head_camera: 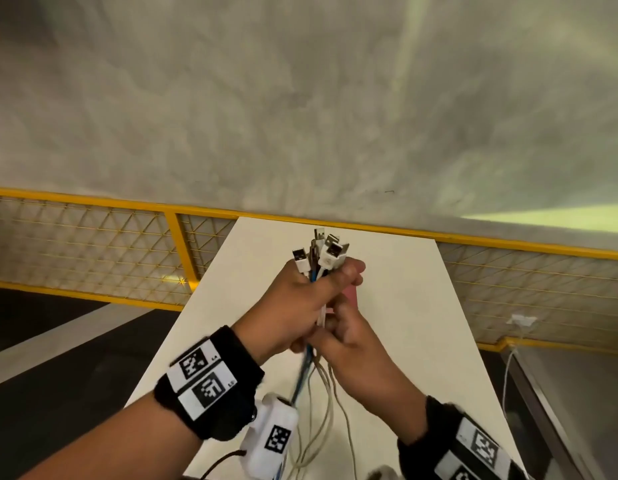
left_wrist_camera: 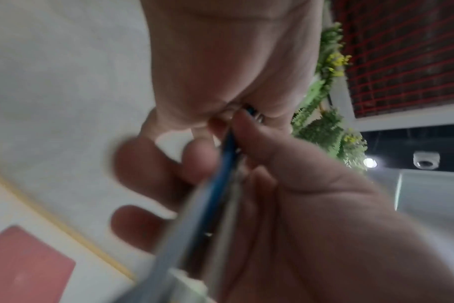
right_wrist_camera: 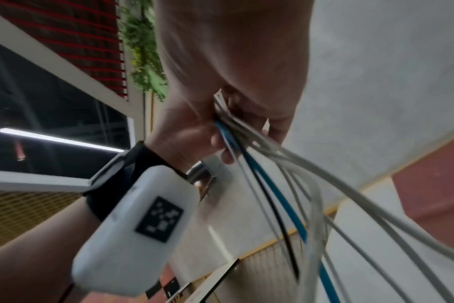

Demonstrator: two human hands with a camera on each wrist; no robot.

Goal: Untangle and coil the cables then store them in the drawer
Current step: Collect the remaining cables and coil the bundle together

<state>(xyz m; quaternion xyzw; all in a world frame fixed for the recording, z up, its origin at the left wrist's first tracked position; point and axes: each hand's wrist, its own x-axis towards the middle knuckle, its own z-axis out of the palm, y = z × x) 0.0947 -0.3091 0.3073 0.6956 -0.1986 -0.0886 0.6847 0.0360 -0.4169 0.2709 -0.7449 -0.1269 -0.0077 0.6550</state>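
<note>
A bundle of several cables (head_camera: 320, 261), mostly white with one blue and one black, stands upright over the white table (head_camera: 415, 306), USB plugs fanned out at the top. My left hand (head_camera: 297, 303) grips the bundle just below the plugs. Just beneath it, my right hand (head_camera: 352, 341) pinches the same strands. The loose lengths (head_camera: 323, 396) hang down in loops toward the table's near end. In the left wrist view the blue cable (left_wrist_camera: 227, 157) runs between my left palm (left_wrist_camera: 220, 71) and my right hand (left_wrist_camera: 311, 205). The right wrist view shows the strands (right_wrist_camera: 262, 176) spilling from both hands.
A yellow mesh railing (head_camera: 182, 251) runs behind the table against a grey wall. At the right, a white lead (head_camera: 506, 368) drops from a wall socket (head_camera: 520, 320) beside a metal-edged surface (head_camera: 543, 410). A pink panel (left_wrist_camera: 26, 264) lies low in the left wrist view.
</note>
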